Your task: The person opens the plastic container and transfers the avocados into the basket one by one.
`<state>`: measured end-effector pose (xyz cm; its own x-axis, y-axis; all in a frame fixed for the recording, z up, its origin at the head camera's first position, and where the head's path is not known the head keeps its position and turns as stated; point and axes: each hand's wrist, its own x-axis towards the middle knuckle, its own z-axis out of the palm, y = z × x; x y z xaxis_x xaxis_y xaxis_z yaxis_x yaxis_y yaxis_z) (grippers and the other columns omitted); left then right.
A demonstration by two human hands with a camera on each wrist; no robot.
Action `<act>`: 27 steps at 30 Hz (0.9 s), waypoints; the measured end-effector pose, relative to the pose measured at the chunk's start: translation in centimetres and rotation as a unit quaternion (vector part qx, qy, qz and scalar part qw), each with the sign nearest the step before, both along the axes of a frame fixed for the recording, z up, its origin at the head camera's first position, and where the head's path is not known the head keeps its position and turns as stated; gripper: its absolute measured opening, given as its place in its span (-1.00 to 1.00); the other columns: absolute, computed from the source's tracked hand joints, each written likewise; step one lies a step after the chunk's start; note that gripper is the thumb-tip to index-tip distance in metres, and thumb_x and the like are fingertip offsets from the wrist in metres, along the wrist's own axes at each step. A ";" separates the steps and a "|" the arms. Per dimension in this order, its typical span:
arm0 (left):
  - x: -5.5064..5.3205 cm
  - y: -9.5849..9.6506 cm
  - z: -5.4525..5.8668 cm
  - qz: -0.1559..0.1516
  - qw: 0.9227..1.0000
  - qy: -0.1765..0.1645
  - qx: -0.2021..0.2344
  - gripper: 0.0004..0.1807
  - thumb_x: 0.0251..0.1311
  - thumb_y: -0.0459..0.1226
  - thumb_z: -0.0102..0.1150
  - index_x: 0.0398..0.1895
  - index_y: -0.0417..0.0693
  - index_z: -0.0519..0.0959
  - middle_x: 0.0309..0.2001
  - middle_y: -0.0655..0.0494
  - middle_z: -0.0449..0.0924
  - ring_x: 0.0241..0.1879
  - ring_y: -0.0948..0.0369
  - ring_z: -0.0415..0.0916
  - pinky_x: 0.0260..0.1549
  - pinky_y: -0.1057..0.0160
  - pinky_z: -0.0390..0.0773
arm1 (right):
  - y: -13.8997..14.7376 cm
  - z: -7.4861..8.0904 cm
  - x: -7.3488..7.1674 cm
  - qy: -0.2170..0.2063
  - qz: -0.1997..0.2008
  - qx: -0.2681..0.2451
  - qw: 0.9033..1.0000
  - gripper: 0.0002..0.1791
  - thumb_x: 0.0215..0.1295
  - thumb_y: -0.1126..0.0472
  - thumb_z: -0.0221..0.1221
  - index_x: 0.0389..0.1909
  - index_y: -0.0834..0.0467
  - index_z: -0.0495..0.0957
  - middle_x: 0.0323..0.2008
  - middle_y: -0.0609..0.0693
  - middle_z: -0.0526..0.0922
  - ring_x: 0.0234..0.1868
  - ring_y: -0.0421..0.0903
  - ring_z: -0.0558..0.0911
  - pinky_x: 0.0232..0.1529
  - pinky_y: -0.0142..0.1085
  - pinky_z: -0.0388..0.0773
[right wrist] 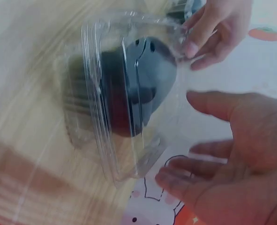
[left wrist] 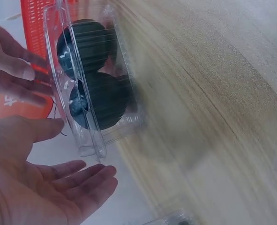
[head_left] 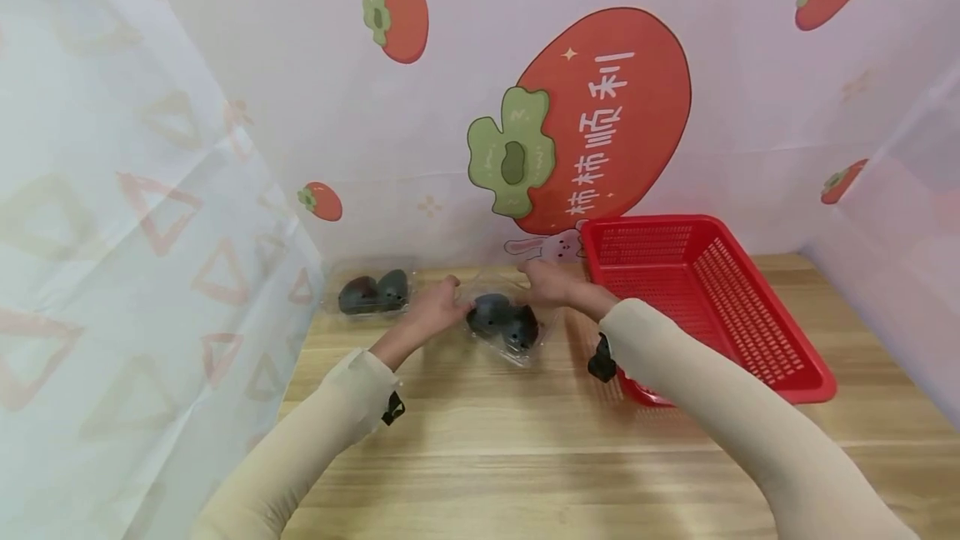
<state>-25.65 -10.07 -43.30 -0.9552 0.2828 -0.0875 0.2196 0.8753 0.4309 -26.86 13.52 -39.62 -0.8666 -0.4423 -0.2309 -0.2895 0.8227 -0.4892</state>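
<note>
L hand (head_left: 432, 309) & R hand (head_left: 552, 282): both open, fingers loosely spread, neither gripping; contact unclear. They flank the clear box (right wrist: 95, 93), prob. for even support around its dark rounded items (head_left: 504, 322). Box is at/over table (head_left: 465, 457), btwn 2nd box (head_left: 367, 317) & red basket (head_left: 765, 294).

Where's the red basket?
In the head view, the red plastic basket sits right of centre on the wooden table, just right of the clear clamshell and right hand.

Basket (head_left: 750, 307): red, at right
Left box (head_left: 333, 300): clear, at back
Table (head_left: 480, 457): wood-grained
Wall (head_left: 450, 132): printed persimmons (head_left: 408, 19), one large, and a rabbit (head_left: 562, 246)
</note>
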 end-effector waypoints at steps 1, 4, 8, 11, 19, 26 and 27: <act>-0.1 -0.1 -0.1 0.004 1.000 -0.005 0.008 -0.36 0.50 -0.05 0.24 0.40 -0.37 0.47 0.11 -0.29 0.70 -0.06 -0.13 0.71 -0.04 -0.12 0.68 | 0.0 0.1 0.3 0.005 -0.011 -0.006 1.000 -0.32 0.41 0.12 0.35 0.42 0.39 0.44 0.25 0.31 0.63 0.19 0.18 0.63 0.30 0.06 0.58; -0.4 -0.2 -0.3 0.010 0.999 -0.020 0.036 -0.34 0.53 -0.05 0.17 0.46 -0.36 0.42 0.24 -0.32 0.63 0.13 -0.19 0.65 0.11 -0.18 0.63 | 0.2 0.2 1.1 0.020 -0.043 -0.014 0.999 -0.50 0.39 0.09 0.36 0.16 0.38 0.59 -0.17 0.18 0.71 -0.17 0.06 0.64 -0.05 -0.15 0.67; -0.9 -0.3 -0.7 0.010 0.997 -0.034 0.066 -0.33 0.57 -0.06 0.12 0.49 -0.39 0.38 0.36 -0.34 0.54 0.29 -0.22 0.55 0.27 -0.18 0.54 | 0.4 -0.1 1.9 0.031 -0.070 -0.012 0.997 -0.70 0.38 0.09 0.35 -0.39 0.26 0.61 -0.62 -0.02 0.44 -0.55 -0.09 0.44 -0.50 -0.33 0.37; -1.4 -0.3 -0.9 0.013 0.996 -0.040 0.079 -0.33 0.58 -0.06 0.11 0.50 -0.40 0.38 0.39 -0.34 0.50 0.36 -0.21 0.49 0.32 -0.16 0.50 | 0.3 -0.3 2.6 0.026 -0.086 0.006 0.996 -0.59 0.41 0.08 0.34 -0.60 0.15 0.49 -0.71 -0.06 0.34 -0.64 -0.13 0.35 -0.58 -0.36 0.25; -1.8 -0.3 -1.4 0.022 0.989 -0.076 0.123 -0.35 0.60 -0.08 0.08 0.52 -0.37 0.36 0.44 -0.33 0.45 0.44 -0.18 0.41 0.38 -0.13 0.44 | -0.5 -0.5 4.0 -0.004 -0.110 0.053 0.993 -0.58 0.42 0.10 0.37 -0.61 0.15 0.50 -0.69 -0.05 0.38 -0.63 -0.14 0.35 -0.57 -0.35 0.26; -2.0 -0.2 -1.9 0.008 0.987 -0.070 0.142 -0.61 0.58 -0.16 0.11 0.06 -0.38 0.61 -0.14 -0.24 0.70 -0.11 -0.05 0.65 -0.03 0.08 0.61 | -0.3 -1.1 3.8 -0.026 -0.111 0.061 0.992 -0.64 0.41 0.10 0.39 -0.53 0.20 0.59 -0.64 -0.03 0.42 -0.58 -0.12 0.38 -0.54 -0.34 0.28; -1.9 -0.3 -1.8 0.010 0.987 -0.070 0.143 -0.55 0.57 -0.16 0.12 0.22 -0.41 0.59 0.04 -0.30 0.71 0.09 -0.11 0.66 0.12 0.01 0.62 | -0.1 -1.1 3.7 -0.025 -0.110 0.059 0.992 -0.66 0.40 0.10 0.39 -0.48 0.21 0.59 -0.61 -0.02 0.44 -0.56 -0.11 0.39 -0.52 -0.33 0.31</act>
<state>-27.55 -10.32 -45.10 -0.9451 0.2956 -0.1391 0.1233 0.7171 0.6859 -23.11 13.39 -40.73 -0.9255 -0.2107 -0.3148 -0.0739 0.9154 -0.3957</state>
